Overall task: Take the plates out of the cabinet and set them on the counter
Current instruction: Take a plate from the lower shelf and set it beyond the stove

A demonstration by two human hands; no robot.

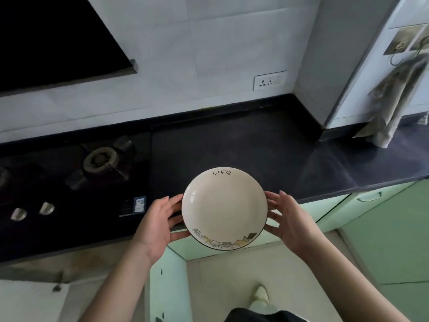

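- While we hold the plate [224,209] level between both hands, left hand [155,223] and right hand [287,220] cup opposite rims, equally near.
- Bare desk [243,145] lies just ahead and below; the plate overhangs its front edge.
- Fingers beneath the plate and the cabinet are hidden from us.

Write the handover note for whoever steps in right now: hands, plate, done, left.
Left hand: grips the left rim of the cream plate.
Right hand: grips the right rim.
Plate: held level in the air, over the front edge of the dark counter, beside the gas stove.
Done: this plate is out of the cabinet.
Left: set it down on the counter; no other plates show in this view.
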